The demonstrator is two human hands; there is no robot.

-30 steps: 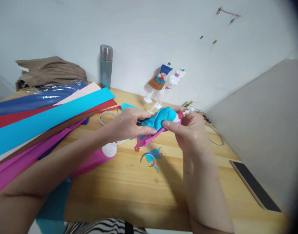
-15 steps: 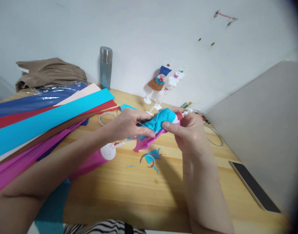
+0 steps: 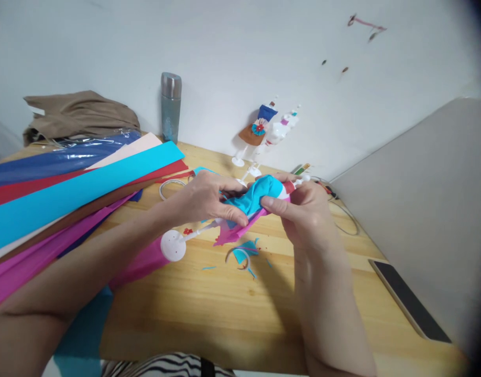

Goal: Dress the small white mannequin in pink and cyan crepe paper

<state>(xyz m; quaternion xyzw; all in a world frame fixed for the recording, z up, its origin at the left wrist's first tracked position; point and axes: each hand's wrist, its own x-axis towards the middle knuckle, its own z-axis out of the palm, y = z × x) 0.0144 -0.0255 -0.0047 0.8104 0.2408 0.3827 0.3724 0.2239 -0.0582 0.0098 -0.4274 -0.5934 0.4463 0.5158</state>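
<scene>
A miniature white dress form (image 3: 173, 245) lies tilted across my hands, its round base to the lower left and its neck to the upper right. Bright blue paper (image 3: 260, 192) wraps its body, with a pink layer (image 3: 240, 230) underneath and a red band (image 3: 290, 187) near the top. My right hand (image 3: 309, 212) grips the upper body, thumb pressed on the blue paper. Round the lower part of the blue and pink paper, my left hand (image 3: 207, 198) closes with thumb and fingers. The far fingers of both hands are partly hidden.
Coloured paper strips (image 3: 87, 193) are piled at left beside a brown cloth (image 3: 83, 115). A flask (image 3: 171, 107) and dressed miniature stands (image 3: 260, 125) line the wall. Tape rings (image 3: 238, 258), blue scraps (image 3: 246, 252) and a phone (image 3: 409, 301) lie on the table.
My left thumb and fingers have shifted slightly on the blue paper, which looks smoother near them. The dress form's base has moved slightly left. My right hand keeps its hold.
</scene>
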